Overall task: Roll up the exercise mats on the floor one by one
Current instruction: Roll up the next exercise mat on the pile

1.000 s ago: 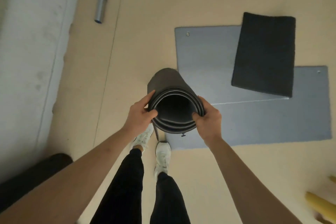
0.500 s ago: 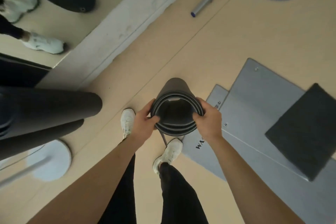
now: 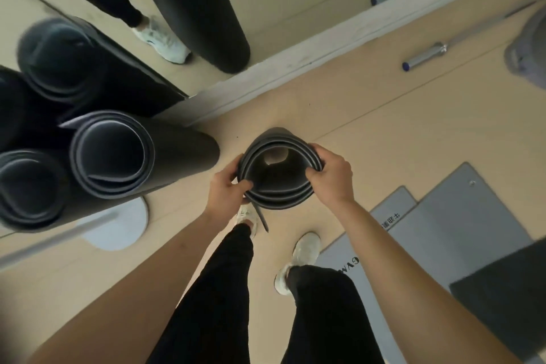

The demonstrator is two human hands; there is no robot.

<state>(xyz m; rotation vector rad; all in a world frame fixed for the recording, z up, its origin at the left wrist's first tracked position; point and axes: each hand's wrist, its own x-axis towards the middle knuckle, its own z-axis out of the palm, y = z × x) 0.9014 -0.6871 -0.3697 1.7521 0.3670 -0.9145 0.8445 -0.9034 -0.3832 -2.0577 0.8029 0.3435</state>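
Up front in the head view, the roll (image 3: 280, 201) points end-down at the floor. Left hand (image 3: 227, 189) pinches its near-left rim and right hand (image 3: 332, 176) grips the right rim. The stack (image 3: 112, 154) sits off to the left, so the left hand's closer, I'd say.

I see black trousers (image 3: 215, 289) on both legs, narrowing toward the ankles. The left trainer (image 3: 245, 216) and right trainer (image 3: 301, 257) are white, slightly greyed. The left hand (image 3: 227, 189), right hand (image 3: 332, 177) and both forearms (image 3: 393, 248) are bare.
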